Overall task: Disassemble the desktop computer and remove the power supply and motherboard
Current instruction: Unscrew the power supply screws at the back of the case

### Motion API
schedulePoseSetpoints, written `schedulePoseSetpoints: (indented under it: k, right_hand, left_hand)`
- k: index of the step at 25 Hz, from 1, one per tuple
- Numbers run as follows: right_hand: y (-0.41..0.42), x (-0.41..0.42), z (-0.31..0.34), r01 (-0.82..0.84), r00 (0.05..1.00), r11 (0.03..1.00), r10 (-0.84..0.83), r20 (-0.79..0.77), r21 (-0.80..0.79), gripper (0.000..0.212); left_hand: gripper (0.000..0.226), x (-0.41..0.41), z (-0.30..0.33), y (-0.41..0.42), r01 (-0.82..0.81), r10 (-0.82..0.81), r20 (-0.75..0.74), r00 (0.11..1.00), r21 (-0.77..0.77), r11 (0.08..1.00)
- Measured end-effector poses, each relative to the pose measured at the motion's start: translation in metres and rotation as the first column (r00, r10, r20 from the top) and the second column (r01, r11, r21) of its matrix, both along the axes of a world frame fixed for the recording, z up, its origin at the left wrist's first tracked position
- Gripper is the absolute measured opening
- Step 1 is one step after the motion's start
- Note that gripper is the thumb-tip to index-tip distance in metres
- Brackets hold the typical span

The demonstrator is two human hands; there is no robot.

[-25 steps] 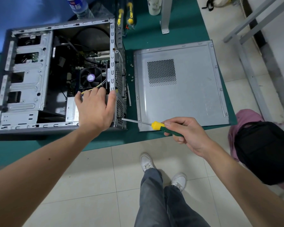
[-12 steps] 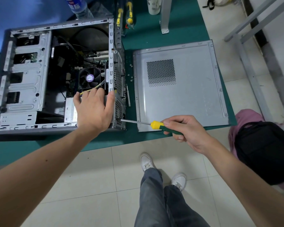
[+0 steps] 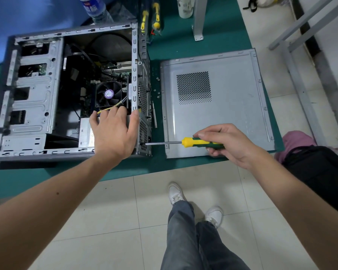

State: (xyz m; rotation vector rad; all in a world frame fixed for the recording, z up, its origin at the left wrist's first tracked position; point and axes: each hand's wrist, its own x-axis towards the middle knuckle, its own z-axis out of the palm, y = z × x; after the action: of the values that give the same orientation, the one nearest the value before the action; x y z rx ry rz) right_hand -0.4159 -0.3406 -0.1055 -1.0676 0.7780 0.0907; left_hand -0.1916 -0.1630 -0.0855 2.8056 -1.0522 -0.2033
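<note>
**Open tower case on green bench, rear screw under screwdriver**

Location: grey steel desktop computer case [image 3: 37, 98], side off, lies flat on the green-topped workbench [image 3: 183, 45], its near edge close to the bench's front edge. Its rear face stands just beside the detached grey steel side panel with perforated vent [image 3: 213, 106]; a narrow strip of bench between them holds small loose screws [image 3: 158, 85].

Interior: black CPU cooler fan with purple hub [image 3: 108, 93] on the motherboard, black cables, silver drive cage at left, grey metal power supply box [image 3: 85, 133] in the near rear corner.

Left hand [image 3: 113, 133]: lies on the power supply, fingers spread and straight, thumb against the rear frame edge.

Right hand [image 3: 228, 142]: fingers curled round the yellow-and-green-handled screwdriver [image 3: 193, 142], whose shaft lies level, tip at the rear face.

Periphery: 2 yellow-handled tools [image 3: 150, 18], blue-labelled bottle [image 3: 94, 6], black bag [image 3: 320, 172] beside the bench.
</note>
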Motion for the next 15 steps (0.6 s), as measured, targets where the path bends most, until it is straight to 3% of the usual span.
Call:
schedulePoseSetpoints:
  k: [3,5,8,10,11,13,15]
  right_hand:
    - [-0.009,0.004,0.006,-0.25,0.957,0.966,0.258,-0.136,0.074,0.036]
    - [-0.012,0.004,0.007,-0.343,0.937,0.93,0.328,-0.124,-0.135,0.041]
    - [-0.007,0.002,0.013,-0.181,0.972,0.807,0.236,0.026,-0.562,0.019]
    - [-0.002,-0.003,0.01,-0.108,0.976,0.779,0.202,0.084,-0.618,0.024]
    - [0.002,-0.005,0.007,-0.047,0.987,0.83,0.126,0.104,-0.556,0.025]
    - [0.012,-0.004,0.004,0.178,0.983,0.952,-0.161,0.088,-0.25,0.028]
    - [0.02,-0.003,0.001,0.327,0.944,0.945,-0.326,-0.045,0.017,0.034]
  left_hand:
    - [0.048,0.0,-0.001,0.0,-0.001,0.001,0.005,1.0,0.0,1.0]
    - [0.048,0.001,-0.001,0.001,0.0,0.0,0.003,1.0,0.0,1.0]
    - [0.048,0.0,-0.001,0.0,0.005,-0.005,0.004,1.0,-0.004,1.0]
    - [0.048,0.0,-0.001,0.0,0.002,-0.002,0.004,1.0,-0.002,1.0]
    - [0.049,0.0,-0.001,0.001,0.002,-0.002,0.001,1.0,-0.003,1.0]
    - [0.049,0.0,-0.001,0.0,0.003,-0.003,-0.002,1.0,-0.006,1.0]
    - [0.049,0.0,-0.001,0.0,0.0,0.0,-0.006,1.0,-0.005,1.0]
